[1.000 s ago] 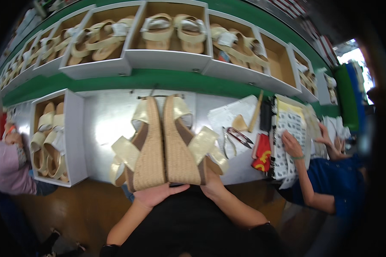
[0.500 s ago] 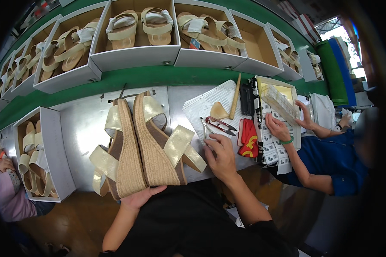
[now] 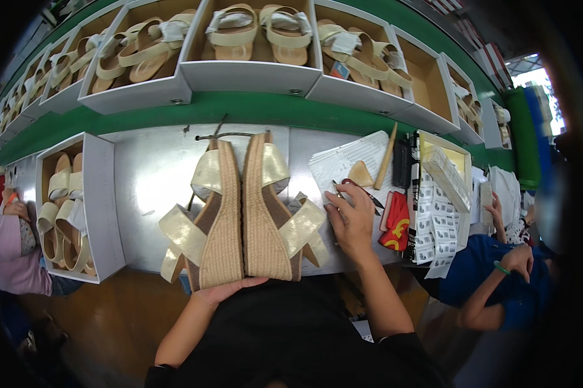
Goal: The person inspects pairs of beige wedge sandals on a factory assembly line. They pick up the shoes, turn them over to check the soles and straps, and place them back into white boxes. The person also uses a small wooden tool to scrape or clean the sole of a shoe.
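A pair of wedge sandals (image 3: 223, 220) stands sole to sole in front of me, with pale gold straps and woven rope-like wedges. My left hand (image 3: 230, 291) is under the heel ends, closed on the pair and bearing it from below. To the right, my right hand (image 3: 353, 223) has its fingers curled at a slim metal tool (image 3: 338, 190) that looks like tweezers, mostly hidden by the fingers. Just beyond these fingers lie red-handled scissors (image 3: 369, 196), partly covered by the hand. A tan wedge-shaped piece (image 3: 361, 173) rests on the printed papers (image 3: 333, 155).
Open boxes of sandals (image 3: 249, 74) line the green ledge. Another sandal box (image 3: 104, 213) stands left. On the right are a wooden stick (image 3: 386, 155), a black case (image 3: 401, 165), a red cloth (image 3: 395, 223) and a label box (image 3: 463, 229). People sit at both sides.
My right hand's fingers have moved onto the slim metal tool. The sandals have turned slightly more upright in my left hand. The co-worker on the right has drawn back from the label box.
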Motion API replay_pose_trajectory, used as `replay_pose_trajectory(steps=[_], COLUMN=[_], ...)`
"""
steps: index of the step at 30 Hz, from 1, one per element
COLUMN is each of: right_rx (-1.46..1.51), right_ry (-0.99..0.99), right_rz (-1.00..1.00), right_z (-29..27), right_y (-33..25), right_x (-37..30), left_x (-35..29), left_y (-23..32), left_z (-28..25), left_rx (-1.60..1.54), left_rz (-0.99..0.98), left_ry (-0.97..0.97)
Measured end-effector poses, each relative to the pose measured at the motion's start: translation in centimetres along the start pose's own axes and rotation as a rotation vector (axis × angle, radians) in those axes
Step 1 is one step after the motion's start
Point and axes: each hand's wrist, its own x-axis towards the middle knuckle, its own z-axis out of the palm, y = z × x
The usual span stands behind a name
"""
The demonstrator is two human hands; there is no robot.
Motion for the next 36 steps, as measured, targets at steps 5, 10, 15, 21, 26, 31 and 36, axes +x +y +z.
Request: replay_pose_trajectory(steps=[5,10,15,21,26,31,36], right_rx=[0.065,0.084,0.519,0.599,0.38,0.284,0.345], right_ry=[-0.019,-0.015,0.088,-0.199,-0.201,-0.163,-0.116], right_rz=[0.078,0.058,0.32,0.055,-0.061,-0.093,0.007], right_z=[-0.2,-0.5,-1.3,-2.4,-0.8,0.0,0.0], right_y=[-0.1,-0.2,-3.6,-11.8,-12.2,-13.0,-14.0], right_x=[0.5,0.8,2.0,6.2,6.9,6.8,7.3], left_x=[0.1,0.5,0.4,0.4,0.2,0.1,0.2], left_y=[0.3,0.7,0.6,0.8,0.8,1.1,1.3], left_z=[-0.5,-1.2,-0.4,0.7,1.2,0.8,1.1], left_rx=[0.162,0.31,0.387,0.382,0.416,0.388,0.346], left_rz=[-0.008,-0.003,0.029,0.019,0.023,0.015,-0.01], left_ry=[-0.074,-0.152,-0.102,-0.101,-0.12,-0.13,-0.13])
